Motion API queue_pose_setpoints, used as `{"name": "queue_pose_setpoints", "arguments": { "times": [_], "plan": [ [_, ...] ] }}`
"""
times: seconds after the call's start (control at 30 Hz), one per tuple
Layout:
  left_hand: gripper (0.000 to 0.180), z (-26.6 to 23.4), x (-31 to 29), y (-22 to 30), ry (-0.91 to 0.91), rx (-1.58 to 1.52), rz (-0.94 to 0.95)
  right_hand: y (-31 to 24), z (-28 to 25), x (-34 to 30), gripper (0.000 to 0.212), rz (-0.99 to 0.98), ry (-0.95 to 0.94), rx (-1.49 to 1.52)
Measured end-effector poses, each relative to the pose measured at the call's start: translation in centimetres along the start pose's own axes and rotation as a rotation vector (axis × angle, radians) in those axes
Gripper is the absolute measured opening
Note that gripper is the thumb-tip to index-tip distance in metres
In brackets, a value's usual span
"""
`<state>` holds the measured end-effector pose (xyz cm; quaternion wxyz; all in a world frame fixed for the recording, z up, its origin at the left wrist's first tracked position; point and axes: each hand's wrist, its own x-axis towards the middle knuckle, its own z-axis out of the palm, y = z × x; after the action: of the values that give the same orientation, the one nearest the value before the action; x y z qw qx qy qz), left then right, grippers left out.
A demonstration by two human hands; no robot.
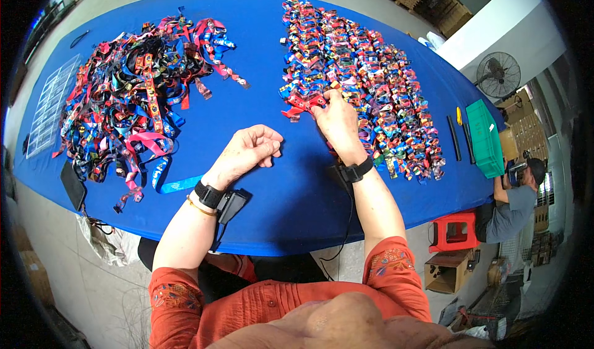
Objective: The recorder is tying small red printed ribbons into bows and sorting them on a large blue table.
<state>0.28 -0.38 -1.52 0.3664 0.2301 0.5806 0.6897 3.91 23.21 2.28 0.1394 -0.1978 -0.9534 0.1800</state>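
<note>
My right hand (339,123) pinches a red patterned lanyard (303,104), folded into a small bundle, at the near left edge of the rows. These rows of folded lanyards (365,71), in red, blue and black, run side by side across the right of the table. My left hand (249,152) hovers over the blue cloth, its fingers curled in toward the thumb, with nothing visible in them. To its left a tangled heap of loose lanyards (133,83) spreads out, some with clear plastic ends. A light blue strap (179,185) trails from the heap toward my left wrist.
Blue cloth (272,207) covers the table. A clear divided tray (52,111) lies at the left edge. At the right are a green crate (484,137), dark rods (454,139) and a fan (499,75). Another person (516,197) works beyond a red stool (453,230).
</note>
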Motion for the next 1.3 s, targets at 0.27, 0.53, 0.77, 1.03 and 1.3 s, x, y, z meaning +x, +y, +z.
{"name": "queue_pose_setpoints", "arguments": {
  "times": [0.27, 0.53, 0.77, 1.03, 1.3],
  "plan": [
    [0.016, 0.0, 0.0, -0.1, -0.002, -0.01, -0.001, -1.5, -1.5, -2.7, 0.027, -0.251, 0.318, 0.085],
    [0.018, 0.0, 0.0, 0.1, -0.004, 0.05, -0.036, -0.1, 1.1, -3.1, 0.012, -0.377, 0.321, 0.029],
    [0.018, 0.0, -0.1, 0.2, 0.0, 0.077, -0.049, 0.2, 1.4, -2.7, 0.021, -0.298, 0.208, -0.027],
    [0.018, -0.2, 0.1, -0.1, -0.021, 0.039, -0.043, 0.8, 1.6, -2.3, 0.022, -0.26, 0.115, -0.043],
    [0.017, 0.0, -0.2, 0.4, -0.015, 0.057, -0.047, -0.3, 0.6, -3.5, 0.021, -0.397, 0.051, 0.246]
  ]
}}
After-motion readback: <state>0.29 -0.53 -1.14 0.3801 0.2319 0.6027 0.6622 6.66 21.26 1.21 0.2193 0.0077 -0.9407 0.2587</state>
